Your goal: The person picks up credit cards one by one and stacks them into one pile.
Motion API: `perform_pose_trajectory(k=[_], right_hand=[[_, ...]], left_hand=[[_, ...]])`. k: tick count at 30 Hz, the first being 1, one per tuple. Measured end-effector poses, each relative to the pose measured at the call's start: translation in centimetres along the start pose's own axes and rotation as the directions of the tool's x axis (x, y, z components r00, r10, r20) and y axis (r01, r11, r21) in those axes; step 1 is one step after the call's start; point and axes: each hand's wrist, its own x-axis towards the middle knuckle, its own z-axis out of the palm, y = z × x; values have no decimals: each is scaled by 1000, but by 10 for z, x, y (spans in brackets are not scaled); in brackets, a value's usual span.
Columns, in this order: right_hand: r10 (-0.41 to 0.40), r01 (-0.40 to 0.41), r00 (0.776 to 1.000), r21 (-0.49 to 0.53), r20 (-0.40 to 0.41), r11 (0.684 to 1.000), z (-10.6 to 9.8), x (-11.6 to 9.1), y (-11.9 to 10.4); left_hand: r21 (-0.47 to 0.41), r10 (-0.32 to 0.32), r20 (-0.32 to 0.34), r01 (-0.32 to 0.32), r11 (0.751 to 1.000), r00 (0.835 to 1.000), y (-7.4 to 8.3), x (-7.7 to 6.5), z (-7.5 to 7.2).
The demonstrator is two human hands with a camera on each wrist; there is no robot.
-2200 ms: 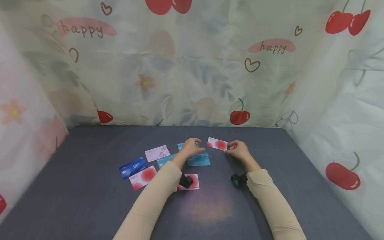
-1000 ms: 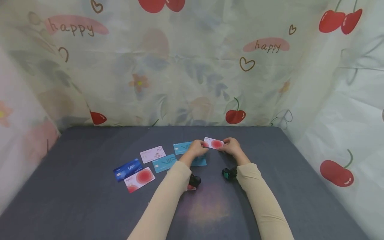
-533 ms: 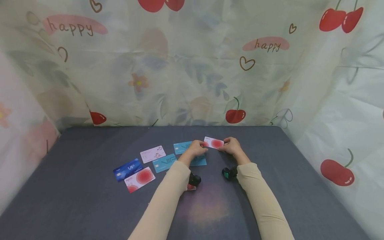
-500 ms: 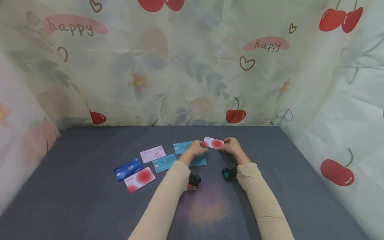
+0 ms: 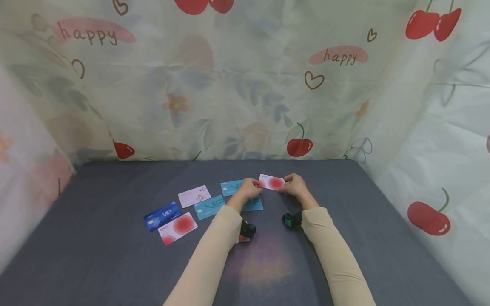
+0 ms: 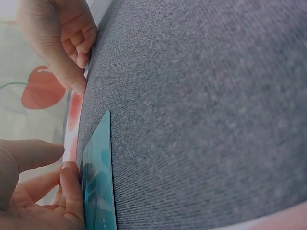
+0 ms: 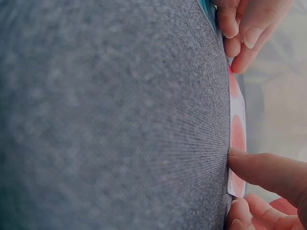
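A white plastic card with red circles (image 5: 272, 182) lies at the back of the dark table, between my two hands. My left hand (image 5: 248, 189) has bent fingers at its left end, and the forearm passes over two light-blue VIP cards. In the left wrist view, one light-blue card (image 6: 100, 177) lies beside those fingers. The right hand (image 5: 296, 187) pinches the card's right end; in the right wrist view its thumb (image 7: 261, 170) sits on the near edge, with the other fingers (image 7: 238, 213) at the end.
Left of my arm lie a third light-blue VIP card (image 5: 209, 207), a pale pink card (image 5: 194, 196), a dark-blue VIP card (image 5: 162, 215) and another red-circle card (image 5: 178, 228). My left sleeve mostly hides one more red card (image 5: 243, 239). A patterned curtain (image 5: 214, 102) hangs behind.
Two seconds ago my left hand was apart from the red-circle card; it moved right to the card's left end. Over the last second both hands and the card have hardly moved.
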Motion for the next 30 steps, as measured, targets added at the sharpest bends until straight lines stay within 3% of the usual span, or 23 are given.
perform_pose_trajectory(k=[11, 16, 21, 25, 28, 30], right_hand=[[15, -15, 1000, 10, -9, 1000, 0, -6, -2], [-10, 10, 1000, 8, -6, 1000, 1, -8, -3], [-21, 21, 1000, 7, -13, 1000, 2, -9, -4], [-11, 11, 1000, 14, -12, 1000, 1, -11, -5], [-2, 2, 1000, 21, -8, 1000, 0, -12, -6], [0, 1, 1000, 26, -7, 1000, 0, -13, -6]], left_hand=[[30, -49, -58, 51, 998, 997, -7, 9, 6], [42, -73, -71, 76, 996, 995, 0, 2, 4], [21, -10, -99, 12, 1000, 995, 2, -3, 1], [20, -61, -75, 63, 998, 995, 29, -27, -9], [-6, -54, -69, 54, 999, 996, 23, -22, -9], [-38, -5, -81, 2, 999, 997, 3, -2, -4]])
